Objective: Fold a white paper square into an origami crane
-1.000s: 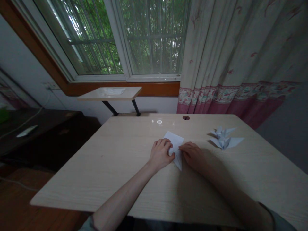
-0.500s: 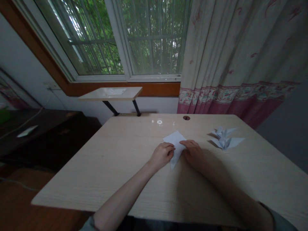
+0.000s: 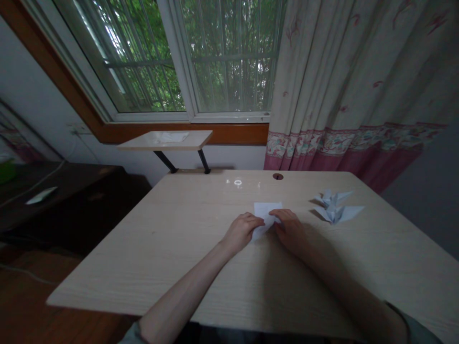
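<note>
I see left hand (image 3: 241,232) and right hand (image 3: 291,230) both curled, fingertips pinching the white paper (image 3: 264,210) against the desk (image 3: 172,248) from opposite sides, probably to stop it sliding; two folded paper shapes (image 3: 335,206) are parked well clear at right.

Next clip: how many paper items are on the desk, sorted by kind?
Paper sheet, partly folded: 1
Folded paper birds: 2
Total: 3
</note>
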`<state>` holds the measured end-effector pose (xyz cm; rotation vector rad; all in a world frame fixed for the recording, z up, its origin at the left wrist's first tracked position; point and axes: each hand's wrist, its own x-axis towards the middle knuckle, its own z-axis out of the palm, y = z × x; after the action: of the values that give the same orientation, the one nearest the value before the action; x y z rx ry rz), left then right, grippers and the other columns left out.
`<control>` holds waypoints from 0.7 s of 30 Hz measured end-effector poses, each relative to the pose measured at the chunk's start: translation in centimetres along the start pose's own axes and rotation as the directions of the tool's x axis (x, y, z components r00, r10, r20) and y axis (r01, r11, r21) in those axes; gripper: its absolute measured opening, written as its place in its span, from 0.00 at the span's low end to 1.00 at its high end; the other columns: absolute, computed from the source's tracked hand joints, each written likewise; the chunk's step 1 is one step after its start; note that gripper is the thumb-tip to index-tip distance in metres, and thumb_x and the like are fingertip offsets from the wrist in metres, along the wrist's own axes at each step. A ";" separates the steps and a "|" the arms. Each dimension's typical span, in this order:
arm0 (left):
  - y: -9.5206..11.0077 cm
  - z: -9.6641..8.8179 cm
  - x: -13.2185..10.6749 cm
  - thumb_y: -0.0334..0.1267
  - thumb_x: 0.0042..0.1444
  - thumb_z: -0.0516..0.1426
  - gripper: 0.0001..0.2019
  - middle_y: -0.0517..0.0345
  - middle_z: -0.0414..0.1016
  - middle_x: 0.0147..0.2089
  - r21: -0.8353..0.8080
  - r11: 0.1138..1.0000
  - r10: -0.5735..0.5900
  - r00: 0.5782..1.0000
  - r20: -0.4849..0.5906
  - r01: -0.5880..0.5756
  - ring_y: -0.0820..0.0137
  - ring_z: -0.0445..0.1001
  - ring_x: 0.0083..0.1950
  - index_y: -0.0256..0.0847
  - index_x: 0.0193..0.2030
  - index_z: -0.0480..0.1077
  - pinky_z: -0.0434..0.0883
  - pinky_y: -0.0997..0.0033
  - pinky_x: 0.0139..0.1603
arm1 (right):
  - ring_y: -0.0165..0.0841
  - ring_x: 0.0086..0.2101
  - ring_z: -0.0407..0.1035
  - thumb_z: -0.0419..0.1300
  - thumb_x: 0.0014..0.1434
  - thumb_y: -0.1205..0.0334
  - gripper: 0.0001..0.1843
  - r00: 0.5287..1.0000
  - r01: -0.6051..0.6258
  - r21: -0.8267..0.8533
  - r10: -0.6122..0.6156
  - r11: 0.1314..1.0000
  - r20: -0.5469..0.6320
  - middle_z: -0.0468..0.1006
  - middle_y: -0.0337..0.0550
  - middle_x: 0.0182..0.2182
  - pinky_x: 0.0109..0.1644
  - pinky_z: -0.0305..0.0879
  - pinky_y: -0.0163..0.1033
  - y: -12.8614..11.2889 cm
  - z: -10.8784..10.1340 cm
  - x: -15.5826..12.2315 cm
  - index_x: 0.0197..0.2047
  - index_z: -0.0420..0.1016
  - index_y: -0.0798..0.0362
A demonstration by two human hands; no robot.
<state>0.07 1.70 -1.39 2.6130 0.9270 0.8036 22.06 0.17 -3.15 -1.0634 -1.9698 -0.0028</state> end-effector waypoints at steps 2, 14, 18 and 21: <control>-0.1 0.0 0.0 0.17 0.57 0.50 0.23 0.56 0.81 0.51 -0.009 1.000 0.009 1.000 0.006 -0.009 0.64 0.77 0.51 0.41 0.51 0.76 0.73 0.61 0.53 | 0.42 0.43 0.72 0.51 0.56 0.72 0.17 1.000 -0.019 0.014 0.019 1.000 0.015 0.78 0.48 0.41 0.50 0.71 0.53 -0.2 -0.1 0.1 0.46 0.71 0.50; -0.2 0.1 -0.2 0.15 0.50 0.49 0.23 0.57 0.83 0.43 -0.009 0.999 -0.053 0.994 -0.095 0.052 0.66 0.78 0.46 0.42 0.41 0.79 0.74 0.65 0.51 | 0.40 0.36 0.70 0.56 0.54 0.73 0.09 0.974 -0.008 0.032 0.001 0.999 0.225 0.78 0.45 0.32 0.46 0.65 0.47 -1.5 -1.0 0.6 0.33 0.73 0.51; -0.1 0.1 -0.2 0.16 0.52 0.51 0.22 0.57 0.83 0.44 0.011 0.995 -0.095 0.992 -0.082 0.096 0.66 0.79 0.45 0.42 0.42 0.79 0.75 0.66 0.51 | 0.40 0.37 0.71 0.56 0.55 0.73 0.08 0.969 -0.005 0.019 0.000 1.000 0.246 0.78 0.44 0.32 0.46 0.63 0.48 -1.6 -1.1 0.6 0.34 0.74 0.51; 0.3 0.1 -0.2 0.20 0.55 0.53 0.19 0.57 0.82 0.47 0.011 0.985 -0.173 0.981 -0.093 0.175 0.66 0.80 0.47 0.42 0.45 0.78 0.75 0.66 0.52 | 0.39 0.37 0.71 0.57 0.55 0.73 0.08 0.963 -0.005 -0.005 0.006 1.000 0.270 0.78 0.43 0.33 0.46 0.63 0.47 -1.7 -1.3 0.6 0.35 0.74 0.50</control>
<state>0.15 1.35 -1.42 2.4858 1.1754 0.8786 21.62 -0.96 -1.29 -1.1196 -2.2109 0.1489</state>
